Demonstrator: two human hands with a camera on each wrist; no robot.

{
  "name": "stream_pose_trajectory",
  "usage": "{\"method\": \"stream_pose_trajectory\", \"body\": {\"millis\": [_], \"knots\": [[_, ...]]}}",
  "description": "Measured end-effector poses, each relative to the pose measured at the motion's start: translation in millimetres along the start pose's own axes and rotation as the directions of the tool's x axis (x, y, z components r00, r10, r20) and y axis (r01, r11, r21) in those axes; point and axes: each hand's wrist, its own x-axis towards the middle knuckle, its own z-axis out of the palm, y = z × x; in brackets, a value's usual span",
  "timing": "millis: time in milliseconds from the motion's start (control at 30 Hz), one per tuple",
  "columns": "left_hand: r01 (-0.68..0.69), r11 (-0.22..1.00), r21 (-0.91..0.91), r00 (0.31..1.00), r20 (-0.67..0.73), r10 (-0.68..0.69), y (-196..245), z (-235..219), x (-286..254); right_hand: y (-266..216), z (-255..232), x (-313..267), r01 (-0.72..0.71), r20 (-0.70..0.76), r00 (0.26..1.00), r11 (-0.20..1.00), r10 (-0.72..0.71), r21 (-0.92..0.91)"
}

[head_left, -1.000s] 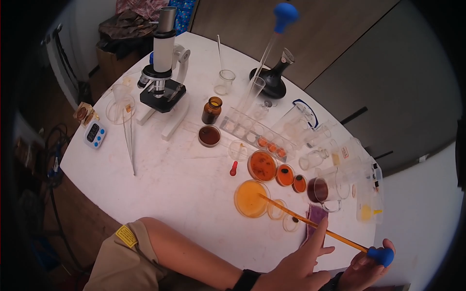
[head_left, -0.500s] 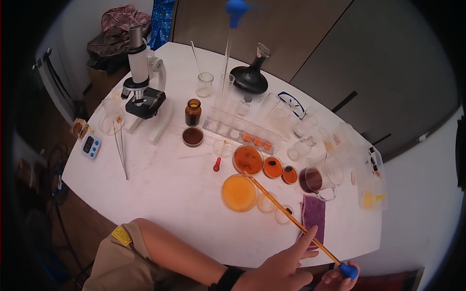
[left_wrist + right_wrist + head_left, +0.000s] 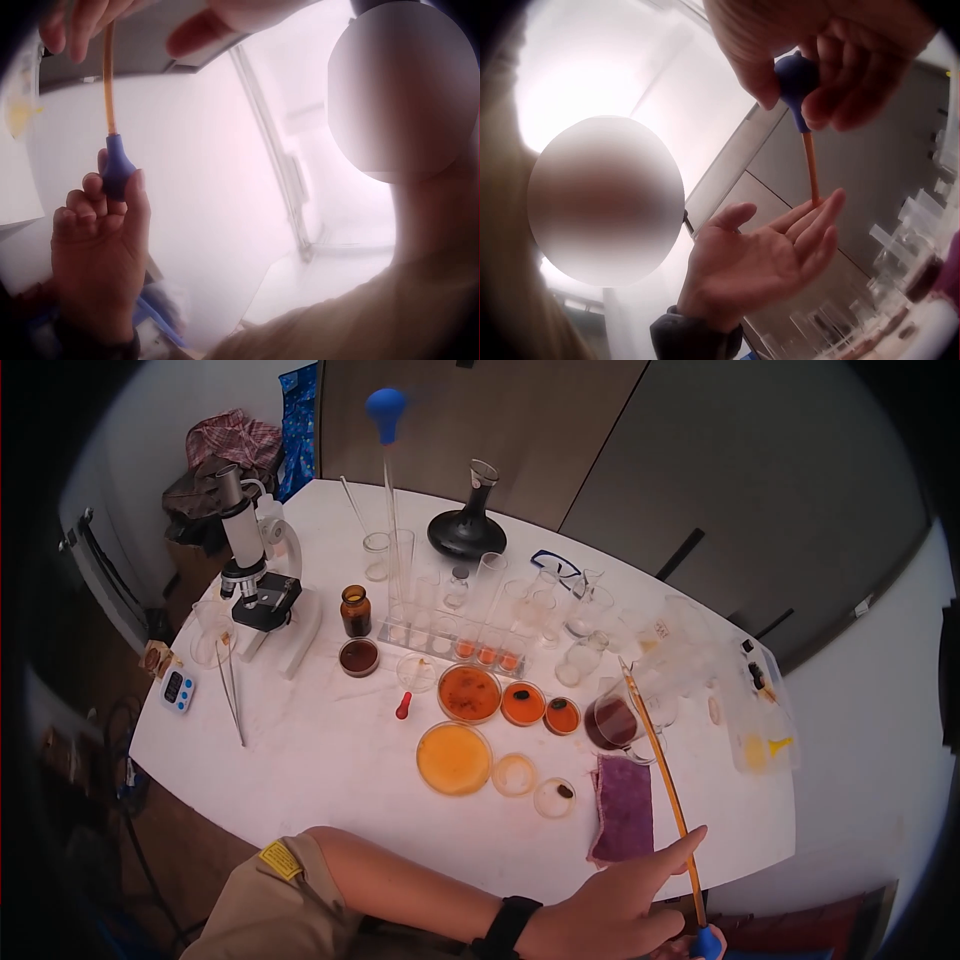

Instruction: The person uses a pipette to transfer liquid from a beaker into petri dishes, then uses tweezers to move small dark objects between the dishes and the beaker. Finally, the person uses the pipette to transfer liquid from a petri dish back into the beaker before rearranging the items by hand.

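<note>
A long glass pipette (image 3: 660, 750) filled with amber liquid slants upward, its tip overlapping the glassware beside the mug of dark red liquid (image 3: 612, 722) in the head view. My right hand (image 3: 101, 240) grips its blue rubber bulb (image 3: 798, 75) between thumb and fingers. Against the pipette's shaft rest the straight fingers of my left hand (image 3: 750, 266), its palm spread and thumb apart. Under the shaft lies a folded purple cloth (image 3: 623, 810). A large petri dish of yellow-orange liquid (image 3: 454, 758) sits to the left, below a dish of reddish-orange liquid (image 3: 470, 693).
Two small orange dishes (image 3: 523, 703) and two pale ones (image 3: 515, 775) are nearby. Behind stand a test tube rack (image 3: 440, 645), a tall cylinder with another blue-bulbed pipette (image 3: 388, 480), and a dark flask (image 3: 467, 535). A microscope (image 3: 262, 570) and tweezers (image 3: 231, 700) occupy the left.
The pipette's tip has left the yellow-orange dish, passed by the reddish-orange dish and swung right to the glassware. Both hands have moved with it; the head view has shifted.
</note>
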Motion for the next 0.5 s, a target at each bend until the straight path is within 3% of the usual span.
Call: {"method": "stream_pose_trajectory", "body": {"millis": [33,100,133,200,333,400,500], "knots": [[-0.001,1.000,0.002,1.000,0.004,0.001,7.6,0.2,5.5,-1.1,-1.5,0.4,0.040,-0.020,0.999,0.999,-0.040,-0.010],[0.261,0.965,0.032,0.947,0.184,-0.262,24.3,-1.3,16.6,-3.7,-0.3,2.9,0.140,-0.052,0.989,0.989,-0.142,-0.044],[0.260,0.965,0.032,0.947,0.184,-0.262,17.2,2.7,18.8,-3.6,-2.1,4.0,0.140,-0.052,0.988,0.989,-0.142,-0.044],[-0.035,0.999,0.014,0.996,0.077,0.034,0.8,13.4,25.5,-3.7,-6.3,5.9,0.283,-0.068,0.954,0.953,-0.291,-0.109],[-0.052,0.998,0.027,0.995,0.091,0.049,0.7,20.6,34.7,-11.2,-5.3,14.0,0.391,-0.099,0.910,0.913,-0.402,-0.113],[0.074,0.997,0.018,0.980,0.182,-0.076,1.0,20.7,38.6,-12.1,-8.9,18.7,0.413,-0.080,0.901,0.901,-0.426,-0.133],[0.011,1.000,-0.004,0.989,0.146,-0.010,-9.5,24.5,41.7,-15.2,-6.6,23.4,0.456,-0.055,0.883,0.880,-0.466,-0.131]]}}
